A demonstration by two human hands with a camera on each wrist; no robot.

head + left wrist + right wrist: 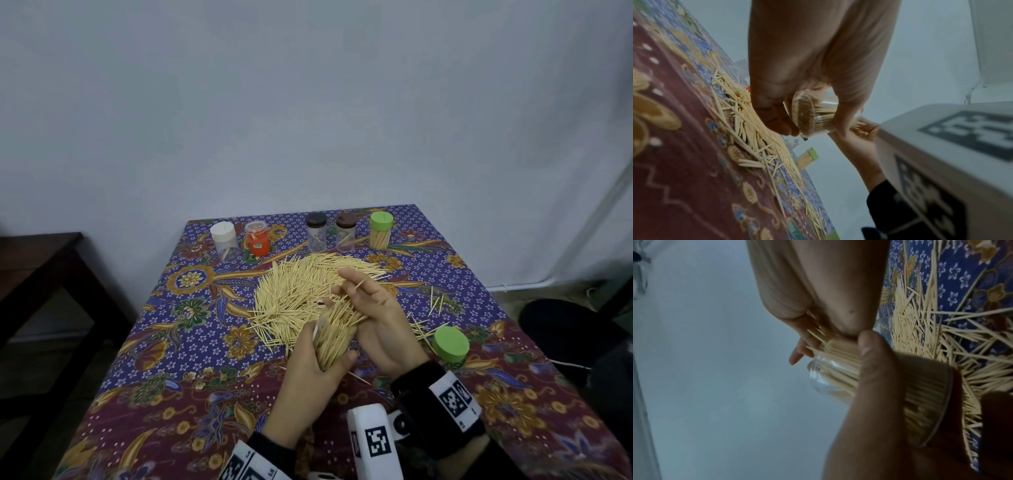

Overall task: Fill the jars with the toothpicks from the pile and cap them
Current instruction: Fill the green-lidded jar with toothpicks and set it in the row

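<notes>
My left hand (pixel 308 371) grips a clear jar (pixel 330 339) packed with toothpicks, tilted with its mouth up and to the right. At the mouth my right hand (pixel 373 308) cups the toothpick ends that stick out, thumb and fingers loosely round them; one toothpick is lodged between two fingers. The left wrist view shows the jar's (pixel 805 113) base between thumb and fingers. In the right wrist view the jar (pixel 838 373) lies under my left thumb. The toothpick pile (pixel 301 287) spreads just behind both hands. A loose green cap (pixel 450 342) lies right of them.
Along the far edge of the patterned tablecloth (pixel 191 342) stand a white-capped jar (pixel 224 238), a red jar (pixel 257 241), a black-capped jar (pixel 315 233), a brown-capped jar (pixel 346 231) and a full green-capped jar (pixel 380 230). Stray toothpicks (pixel 436 303) lie right of the pile.
</notes>
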